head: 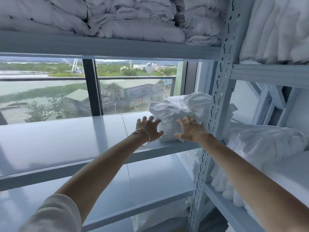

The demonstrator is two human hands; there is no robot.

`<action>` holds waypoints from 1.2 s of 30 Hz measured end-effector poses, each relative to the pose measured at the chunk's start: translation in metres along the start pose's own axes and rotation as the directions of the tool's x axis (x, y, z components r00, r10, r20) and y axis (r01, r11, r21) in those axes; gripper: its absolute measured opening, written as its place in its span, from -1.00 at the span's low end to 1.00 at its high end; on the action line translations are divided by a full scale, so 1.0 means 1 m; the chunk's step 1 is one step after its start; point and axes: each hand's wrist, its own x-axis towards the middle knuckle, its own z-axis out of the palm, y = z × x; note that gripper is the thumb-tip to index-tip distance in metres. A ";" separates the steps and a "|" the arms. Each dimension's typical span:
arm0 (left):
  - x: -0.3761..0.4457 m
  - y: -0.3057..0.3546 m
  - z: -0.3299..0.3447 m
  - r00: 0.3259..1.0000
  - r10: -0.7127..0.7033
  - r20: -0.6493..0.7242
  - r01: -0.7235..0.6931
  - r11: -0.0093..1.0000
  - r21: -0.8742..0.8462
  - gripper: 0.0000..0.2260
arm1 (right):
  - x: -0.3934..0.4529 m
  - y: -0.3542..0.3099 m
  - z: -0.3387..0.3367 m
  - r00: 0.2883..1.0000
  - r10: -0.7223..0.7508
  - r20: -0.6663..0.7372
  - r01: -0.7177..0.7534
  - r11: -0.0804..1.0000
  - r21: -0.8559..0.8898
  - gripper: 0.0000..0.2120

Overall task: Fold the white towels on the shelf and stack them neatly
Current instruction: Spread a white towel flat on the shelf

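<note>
Both hands reach to the crumpled pile of white towels (pixel 182 114), which sits at the right end of the middle shelf (pixel 66 139), hard against the perforated steel upright (pixel 222 91). The left hand (pixel 149 127) lies against the pile's left flank, its fingers (pixel 151 118) spread and only slightly bent; the right hand (pixel 190 129) presses on the pile's front, its fingers also splayed. Neither hand grasps any cloth yet, so both are released, merely touching.

The step in hand appears to be gathering the pile. It would go best if the hands close low on both flanks and draw the bundle leftward onto the bare stretch of shelf, where one towel can be spread and folded. The cloth is limp, so a grip on the top alone would likely drag out only a loose layer.

The upright stands just beside the right wrist and could snag a trailing corner. The upper shelf (pixel 107 45) carries heaped white linen (pixel 125 19). More white linen (pixel 267 139) fills the bay to the right. Behind is a window (pixel 50 91). Thin bangles (pixel 145 136) circle the left wrist.
</note>
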 end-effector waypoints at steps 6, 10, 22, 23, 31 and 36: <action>0.044 -0.014 0.038 0.999 0.014 0.053 -0.013 1.000 -0.018 -0.47 | 0.051 0.007 0.024 0.999 0.027 0.043 -0.028 1.000 0.009 -0.34; 0.079 -0.022 0.060 0.997 0.008 0.074 -0.007 1.000 -0.020 -0.46 | 0.087 0.018 0.038 0.998 0.030 0.064 -0.030 1.000 0.002 -0.35; 0.209 -0.015 0.091 0.999 0.021 0.036 -0.020 1.000 -0.015 -0.45 | 0.210 0.065 0.057 0.998 -0.027 0.049 0.026 0.999 0.019 -0.32; 0.218 -0.014 0.094 0.999 0.020 0.033 -0.020 1.000 -0.011 -0.44 | 0.219 0.068 0.059 0.998 -0.032 0.053 0.031 0.999 0.028 -0.31; 0.254 -0.024 0.127 0.994 0.053 0.100 -0.055 0.998 0.012 -0.36 | 0.269 0.071 0.089 0.985 -0.110 0.133 0.098 0.991 0.091 -0.17; 0.275 -0.032 0.142 0.989 0.117 0.094 -0.121 0.992 0.038 -0.30 | 0.292 0.071 0.106 0.985 -0.125 0.121 0.115 0.990 0.087 -0.26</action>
